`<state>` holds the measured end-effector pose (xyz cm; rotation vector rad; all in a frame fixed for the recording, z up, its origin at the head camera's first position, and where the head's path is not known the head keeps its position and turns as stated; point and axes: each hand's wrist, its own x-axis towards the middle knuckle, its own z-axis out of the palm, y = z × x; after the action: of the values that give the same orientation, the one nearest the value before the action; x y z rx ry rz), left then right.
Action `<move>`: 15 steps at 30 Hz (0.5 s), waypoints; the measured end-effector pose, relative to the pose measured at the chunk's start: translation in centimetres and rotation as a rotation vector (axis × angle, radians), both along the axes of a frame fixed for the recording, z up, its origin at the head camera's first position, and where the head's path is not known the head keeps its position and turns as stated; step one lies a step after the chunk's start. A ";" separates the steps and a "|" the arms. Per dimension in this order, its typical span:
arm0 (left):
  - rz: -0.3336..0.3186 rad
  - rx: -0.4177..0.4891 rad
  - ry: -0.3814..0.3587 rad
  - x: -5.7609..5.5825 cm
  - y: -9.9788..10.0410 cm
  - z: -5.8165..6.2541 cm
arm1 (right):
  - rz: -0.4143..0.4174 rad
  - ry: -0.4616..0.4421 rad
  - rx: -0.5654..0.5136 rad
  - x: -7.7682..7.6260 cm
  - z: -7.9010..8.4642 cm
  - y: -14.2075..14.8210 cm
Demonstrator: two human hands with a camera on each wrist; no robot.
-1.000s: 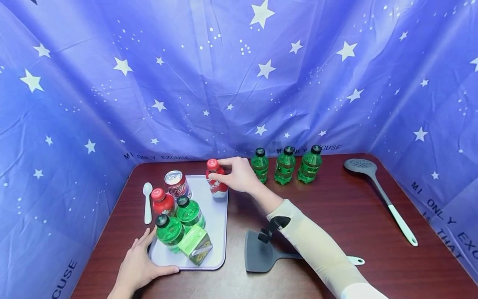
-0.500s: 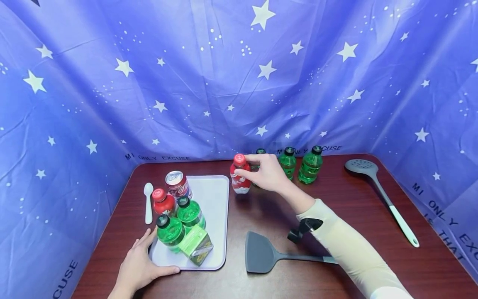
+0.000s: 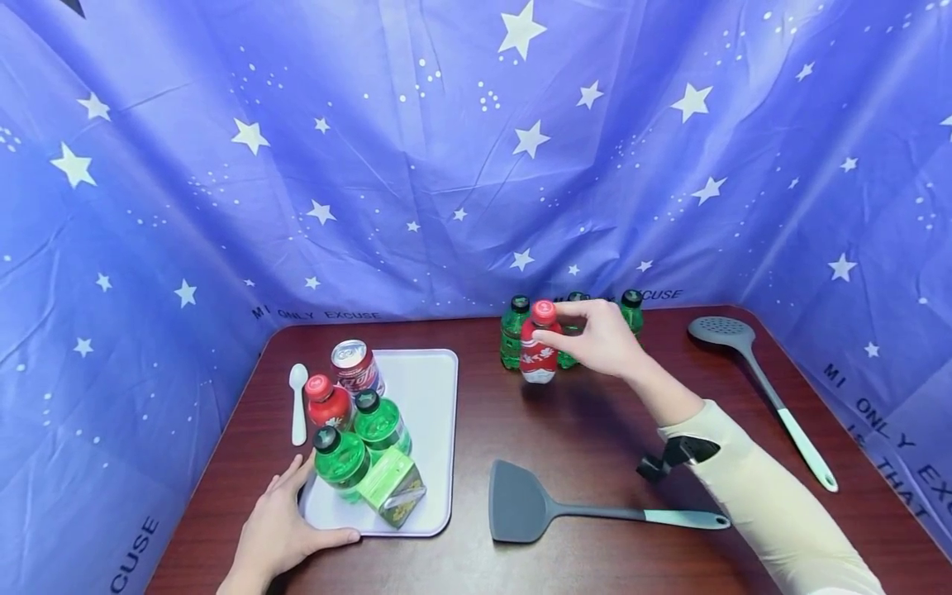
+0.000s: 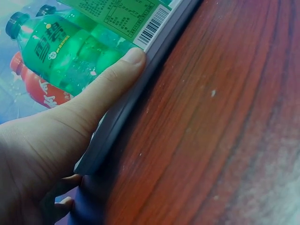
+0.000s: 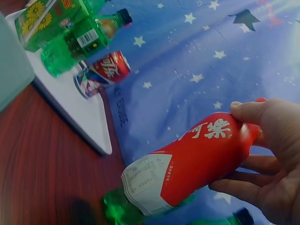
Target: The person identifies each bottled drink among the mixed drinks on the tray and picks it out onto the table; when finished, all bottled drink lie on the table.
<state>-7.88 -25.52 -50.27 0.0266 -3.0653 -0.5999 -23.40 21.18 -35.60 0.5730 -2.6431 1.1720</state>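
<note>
My right hand (image 3: 604,339) grips a red cola bottle (image 5: 201,161) near its cap, thumb on one side and fingers on the other. The bottle is upright over the table, in front of the row of green soda bottles (image 3: 515,335), partly hiding them. My left hand (image 3: 277,521) holds the near left corner of a white tray (image 3: 431,413), its thumb along the front rim (image 4: 136,57). On the tray stand a soda can (image 3: 355,368), another red cola bottle (image 3: 327,405), two green soda bottles (image 3: 340,464) and a green drink carton (image 3: 392,487).
A white spoon (image 3: 298,405) lies left of the tray. To the tray's right lies a grey spatula (image 3: 521,504) with a pale green handle. A slotted skimmer (image 3: 744,351) rests at the far right. A blue starry curtain (image 3: 476,165) surrounds the table (image 3: 595,438).
My right hand has carried the red cola bottle from above the tray's far right corner rightward, to in front of the green bottles. The left hand has stayed at the tray corner.
</note>
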 end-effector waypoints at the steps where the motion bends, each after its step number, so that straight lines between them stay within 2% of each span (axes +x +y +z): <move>1: 0.000 -0.001 0.002 0.0 0.0 0.0 | -0.010 -0.003 0.004 0.1 0.1 0.4; 11: -0.007 0.008 0.045 0.0 -0.1 0.1 | -0.191 -0.006 0.045 1.1 0.2 5.5; 15: -0.006 0.002 0.050 0.1 -0.1 0.3 | -0.235 0.004 0.065 1.5 0.2 7.6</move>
<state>-7.81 -25.64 -49.99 0.0019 -3.0178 -0.5952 -21.87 28.76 -35.37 0.2646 -2.6648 1.0186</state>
